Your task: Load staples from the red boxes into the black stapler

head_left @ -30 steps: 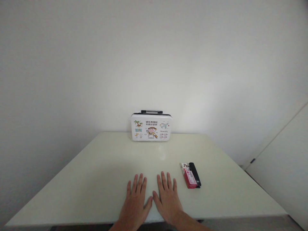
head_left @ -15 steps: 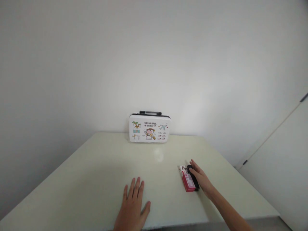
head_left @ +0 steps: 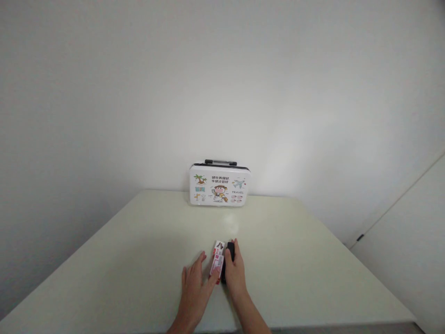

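through the head camera i see the left hand (head_left: 196, 285) spread, its thumb over the red-and-white box (head_left: 217, 260) near the table's (head_left: 139, 260) front edge. the right hand (head_left: 238, 273) is wrapped around the black stapler (head_left: 231, 247), just right of the box. the printed case (head_left: 220, 186) stands upright at the back.

Head-worn view, facing forward, tilted down, across table (head_left: 306, 264)
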Available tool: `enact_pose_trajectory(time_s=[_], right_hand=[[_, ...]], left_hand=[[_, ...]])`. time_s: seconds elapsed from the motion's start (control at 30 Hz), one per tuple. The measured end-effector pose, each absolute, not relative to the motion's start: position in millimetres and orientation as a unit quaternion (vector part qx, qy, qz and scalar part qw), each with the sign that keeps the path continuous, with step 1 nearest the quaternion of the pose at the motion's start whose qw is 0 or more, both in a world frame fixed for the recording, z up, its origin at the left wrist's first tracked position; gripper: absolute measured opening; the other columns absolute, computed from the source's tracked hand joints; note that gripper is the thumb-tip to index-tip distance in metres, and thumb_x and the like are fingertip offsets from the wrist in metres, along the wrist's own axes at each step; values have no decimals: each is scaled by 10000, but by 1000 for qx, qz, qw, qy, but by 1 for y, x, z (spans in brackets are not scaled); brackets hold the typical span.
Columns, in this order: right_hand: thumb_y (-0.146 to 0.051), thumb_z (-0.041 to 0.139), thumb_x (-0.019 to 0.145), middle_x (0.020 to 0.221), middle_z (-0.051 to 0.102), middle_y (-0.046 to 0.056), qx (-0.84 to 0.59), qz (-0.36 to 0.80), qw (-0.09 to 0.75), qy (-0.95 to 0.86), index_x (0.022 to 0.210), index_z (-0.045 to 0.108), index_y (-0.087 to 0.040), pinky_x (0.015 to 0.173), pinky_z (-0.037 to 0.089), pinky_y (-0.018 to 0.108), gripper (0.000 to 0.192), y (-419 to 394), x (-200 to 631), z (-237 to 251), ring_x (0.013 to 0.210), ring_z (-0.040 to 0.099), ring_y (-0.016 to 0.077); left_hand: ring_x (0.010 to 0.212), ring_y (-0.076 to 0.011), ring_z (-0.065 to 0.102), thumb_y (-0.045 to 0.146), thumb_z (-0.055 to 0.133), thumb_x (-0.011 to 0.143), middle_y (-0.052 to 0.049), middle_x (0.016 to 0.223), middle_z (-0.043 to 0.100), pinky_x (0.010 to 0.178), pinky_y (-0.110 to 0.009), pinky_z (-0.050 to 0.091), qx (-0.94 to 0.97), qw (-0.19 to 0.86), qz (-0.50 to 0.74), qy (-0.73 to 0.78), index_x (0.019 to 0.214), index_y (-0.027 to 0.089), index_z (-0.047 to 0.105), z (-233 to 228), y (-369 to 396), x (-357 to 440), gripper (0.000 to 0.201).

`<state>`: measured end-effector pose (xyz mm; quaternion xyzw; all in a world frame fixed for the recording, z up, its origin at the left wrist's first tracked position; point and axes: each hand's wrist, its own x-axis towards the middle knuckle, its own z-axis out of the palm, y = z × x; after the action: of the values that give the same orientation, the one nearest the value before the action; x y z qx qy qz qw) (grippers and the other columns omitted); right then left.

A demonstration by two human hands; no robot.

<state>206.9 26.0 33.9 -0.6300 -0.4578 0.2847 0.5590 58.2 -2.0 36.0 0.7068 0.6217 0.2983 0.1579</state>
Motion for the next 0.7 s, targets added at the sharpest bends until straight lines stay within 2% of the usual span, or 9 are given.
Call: enact_pose_trajectory(time_s=[0.1,0.2,0.27,0.37,0.5,0.6,0.7], right_hand=[[-620,418,965,1574,423,187,-637,266,555,-464,1581,314,-87,1220,291,471,821,17,209,37,1468,389,288],[-629,394,978,1586,403,177,-652,240,533,-483,1594,283,-95,1250,200,524,823,1,239,41,1503,323,306],[-641,380,984,1595,397,148,-664,228,519,-488,1607,263,-137,1253,179,550,810,-8,259,42,1519,284,309],[-674,390,971,1591,408,128,-668,227,524,-477,1607,277,-176,1236,249,537,816,-18,273,43,1510,304,310],[-716,433,935,1506,529,135,-666,204,548,-463,1558,405,-180,1194,352,506,822,-21,270,50,1438,439,327],[-718,432,933,1460,580,129,-668,192,550,-464,1558,407,-188,1185,369,499,819,-21,266,55,1414,473,324],[-703,425,943,1473,567,127,-668,195,548,-465,1569,385,-190,1191,363,489,810,-20,267,53,1423,463,315]], left_hand=[[1260,-298,582,495,566,909,-156,1354,622,1069,-465,430,682,141,316,644,1408,149,505,57,2,69,610],[1098,-260,641,389,565,907,-87,1187,678,934,-386,481,704,117,299,634,1272,235,625,75,-1,67,400],[1025,-238,654,360,558,913,-57,1106,694,903,-358,480,714,114,289,627,1165,268,686,82,-1,56,297],[1036,-240,648,363,557,913,-72,1117,694,926,-348,472,710,108,283,635,1183,253,697,85,13,35,324],[1011,-231,650,358,566,900,-75,1085,699,904,-324,469,706,99,270,648,1195,215,707,87,48,17,356],[1044,-240,643,403,554,916,-76,1091,707,894,-323,463,704,90,262,653,1169,217,723,87,61,14,357],[1122,-272,619,442,517,934,-100,1171,697,939,-371,447,692,71,265,668,1249,207,681,82,51,4,426]])
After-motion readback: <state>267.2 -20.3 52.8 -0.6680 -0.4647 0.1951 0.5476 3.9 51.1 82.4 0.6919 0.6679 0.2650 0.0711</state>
